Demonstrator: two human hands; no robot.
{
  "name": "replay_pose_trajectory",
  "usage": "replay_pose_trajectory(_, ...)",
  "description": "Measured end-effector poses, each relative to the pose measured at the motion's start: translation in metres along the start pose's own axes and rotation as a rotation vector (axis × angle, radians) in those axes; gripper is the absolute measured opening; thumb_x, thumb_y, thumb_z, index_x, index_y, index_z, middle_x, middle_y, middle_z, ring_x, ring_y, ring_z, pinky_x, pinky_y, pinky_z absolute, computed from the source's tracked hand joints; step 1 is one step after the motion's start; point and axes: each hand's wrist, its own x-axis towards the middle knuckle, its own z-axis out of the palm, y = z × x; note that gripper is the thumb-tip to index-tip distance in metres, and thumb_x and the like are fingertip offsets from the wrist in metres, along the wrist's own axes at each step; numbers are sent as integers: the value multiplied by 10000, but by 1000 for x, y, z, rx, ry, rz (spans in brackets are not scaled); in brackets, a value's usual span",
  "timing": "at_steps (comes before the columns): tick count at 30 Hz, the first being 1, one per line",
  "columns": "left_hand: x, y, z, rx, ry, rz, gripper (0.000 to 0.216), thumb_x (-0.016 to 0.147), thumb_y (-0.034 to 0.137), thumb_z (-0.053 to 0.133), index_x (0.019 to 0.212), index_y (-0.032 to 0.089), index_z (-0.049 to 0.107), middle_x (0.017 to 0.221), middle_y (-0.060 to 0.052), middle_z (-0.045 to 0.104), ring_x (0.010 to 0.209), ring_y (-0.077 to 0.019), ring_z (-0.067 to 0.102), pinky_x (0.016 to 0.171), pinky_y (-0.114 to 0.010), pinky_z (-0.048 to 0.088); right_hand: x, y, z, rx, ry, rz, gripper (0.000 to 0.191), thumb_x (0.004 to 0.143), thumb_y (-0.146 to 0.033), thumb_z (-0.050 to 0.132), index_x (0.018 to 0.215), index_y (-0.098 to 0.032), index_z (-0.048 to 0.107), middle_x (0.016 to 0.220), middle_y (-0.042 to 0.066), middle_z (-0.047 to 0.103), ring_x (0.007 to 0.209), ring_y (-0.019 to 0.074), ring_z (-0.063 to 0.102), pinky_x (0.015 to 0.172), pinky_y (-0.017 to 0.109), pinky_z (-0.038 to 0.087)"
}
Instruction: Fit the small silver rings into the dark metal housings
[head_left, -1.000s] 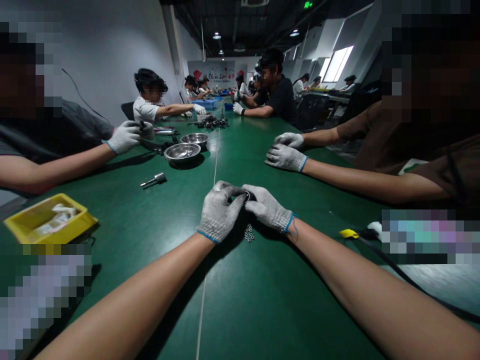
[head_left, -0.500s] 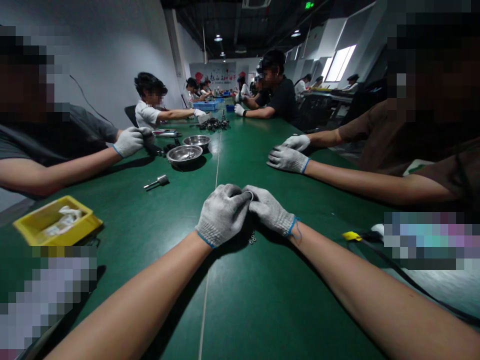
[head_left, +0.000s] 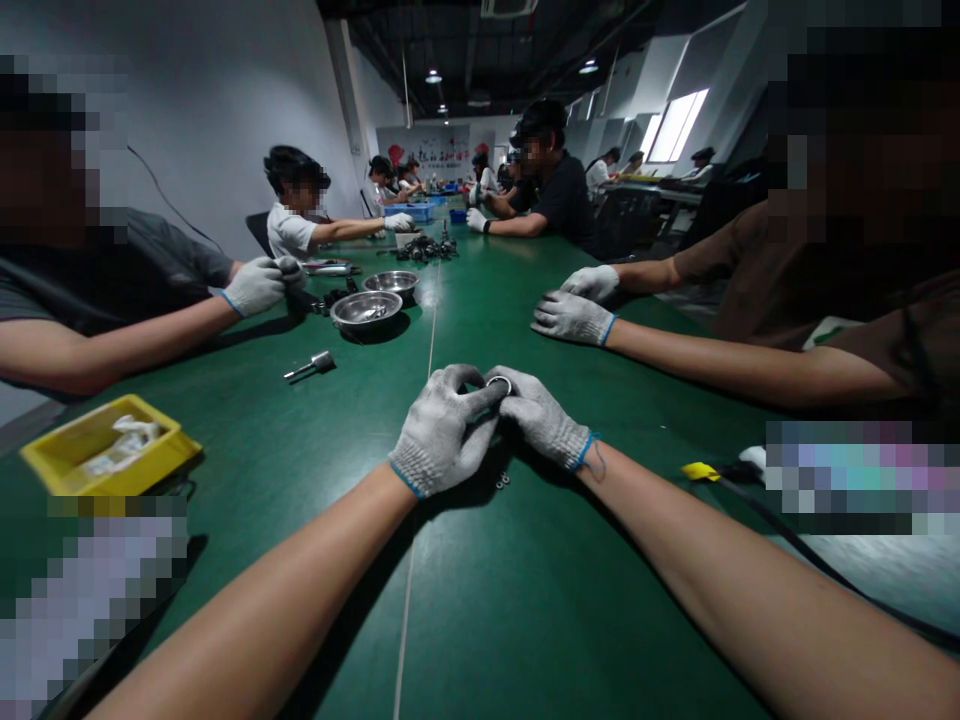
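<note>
My left hand (head_left: 444,428) and my right hand (head_left: 546,420), both in grey-white knit gloves with blue cuffs, meet over the table in front of me. Between their fingertips is a small metal ring (head_left: 499,381), its bright rim facing up. The right fingers pinch it from the right side. My left thumb and forefinger press at the ring from the left; part of whatever lies under them is hidden. Beneath the hands, a few tiny ring-shaped metal pieces (head_left: 502,481) lie on the green table (head_left: 480,620), partly in shadow.
At left are a yellow bin (head_left: 112,445) with white scraps and a metal cylinder with a thin shaft (head_left: 311,367). Beyond stand two steel bowls (head_left: 366,312) and a pile of dark parts (head_left: 426,247). Co-workers' gloved hands (head_left: 574,317) rest at either side. A black cable (head_left: 810,555) runs at right.
My left fingers have opened a little around the ring, so more of its rim shows. Fewer tiny pieces are visible beneath the hands. A far co-worker's hand has risen slightly.
</note>
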Motion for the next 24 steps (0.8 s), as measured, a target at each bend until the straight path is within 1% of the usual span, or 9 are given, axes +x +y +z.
replay_pose_trajectory(3,0,0,2,-74,15,-62,417,908,248,642,1318,267,716,1273,-114,598,1205,-291,593,1057,-494,526,1,0,0,24,14,25,134,623,-299,516,738,-231,498,701,-22,510,697,181,436,659,316,351)
replay_pose_trajectory(6,0,1,2,-110,-31,-97,479,889,251,664,1367,281,678,1334,-116,559,1266,-305,568,1103,-517,501,1,-2,0,59,19,60,157,609,-278,522,758,-230,509,719,-20,525,710,182,449,659,310,369)
replay_pose_trajectory(9,0,4,2,-110,-60,-90,515,887,274,665,1401,247,644,1360,-139,536,1298,-324,547,1129,-535,483,1,-2,1,94,25,93,186,601,-267,538,782,-226,535,731,-22,550,726,183,479,665,303,393)
replay_pose_trajectory(12,-1,6,2,-128,-39,-94,534,880,281,665,1406,208,620,1366,-153,531,1303,-325,550,1132,-522,485,1,-2,2,131,32,109,213,602,-266,565,809,-216,565,758,-18,584,753,186,518,692,303,421)
replay_pose_trajectory(16,-1,3,2,-172,106,-209,505,868,247,652,1369,194,607,1329,-139,574,1165,-268,633,1019,-447,561,2,-1,1,150,53,93,259,610,-267,623,859,-197,609,828,0,637,809,196,567,765,325,464)
replay_pose_trajectory(18,1,-3,3,-186,173,-309,402,861,207,632,1261,178,654,1240,-120,632,1057,-235,665,940,-400,583,2,0,0,133,51,80,262,624,-273,663,871,-193,629,838,2,657,817,197,584,785,330,480)
replay_pose_trajectory(19,2,-7,3,-200,175,-358,324,858,188,620,1175,170,683,1166,-106,667,1012,-225,675,914,-383,585,2,0,-1,124,46,74,255,632,-274,676,870,-192,637,836,1,667,813,194,590,789,331,488)
replay_pose_trajectory(21,6,-15,3,-268,83,-445,174,853,166,605,985,168,718,989,-71,722,929,-212,694,875,-361,585,2,2,-1,113,49,68,232,646,-271,691,859,-193,647,828,0,682,803,189,601,796,334,505)
replay_pose_trajectory(24,9,-22,1,-431,-163,-512,114,842,169,621,839,175,735,819,-34,743,801,-194,706,778,-322,585,2,5,0,145,121,108,237,657,-295,712,866,-202,649,834,5,698,786,187,624,754,329,532)
